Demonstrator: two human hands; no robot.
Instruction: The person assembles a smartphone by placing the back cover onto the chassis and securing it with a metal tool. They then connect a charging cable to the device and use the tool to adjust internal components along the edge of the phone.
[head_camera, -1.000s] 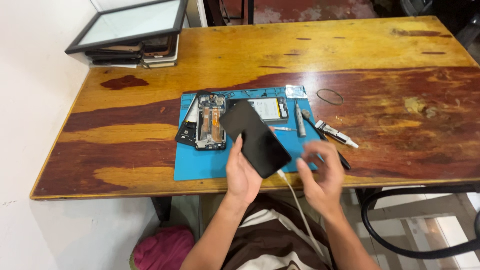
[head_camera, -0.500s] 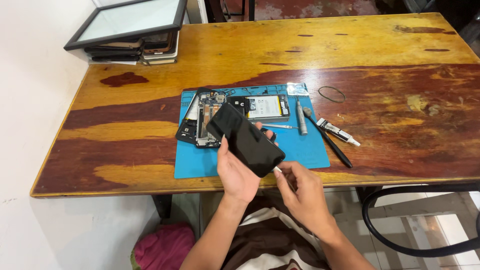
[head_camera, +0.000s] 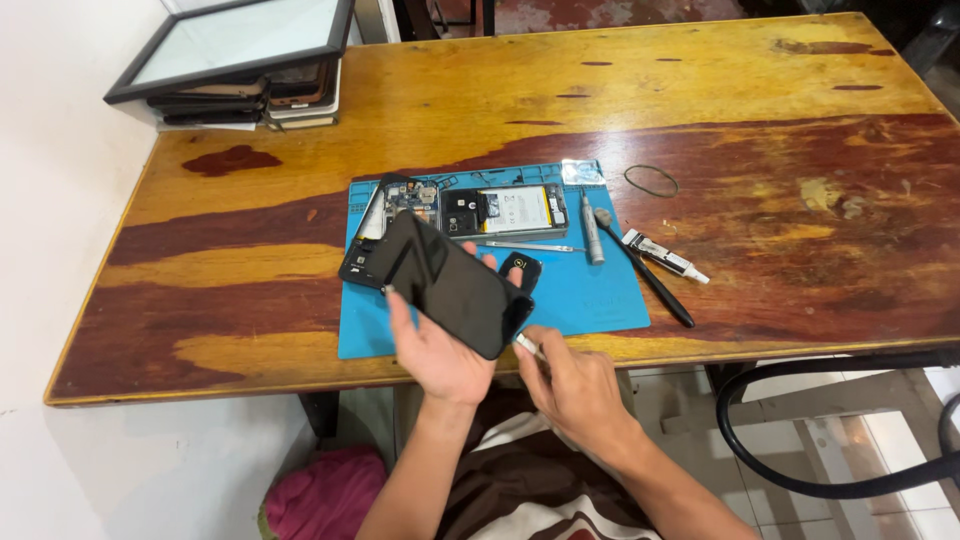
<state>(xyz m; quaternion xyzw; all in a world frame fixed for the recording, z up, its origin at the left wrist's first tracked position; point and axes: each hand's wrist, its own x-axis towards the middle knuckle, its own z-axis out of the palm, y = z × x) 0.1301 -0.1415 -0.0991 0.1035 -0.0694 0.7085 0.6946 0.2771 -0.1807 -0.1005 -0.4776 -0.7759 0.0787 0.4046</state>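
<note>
The left hand (head_camera: 440, 350) is cradling a dark phone (head_camera: 448, 283) from below, fingers wrapping its edges, tilting it above the blue mat's (head_camera: 590, 295) near edge. The right hand (head_camera: 575, 385), sitting at four o'clock from the phone, is pinching a small pale tool (head_camera: 527, 346) against its lower corner. An opened phone body (head_camera: 465, 212) is lying at twelve o'clock on the mat.
</note>
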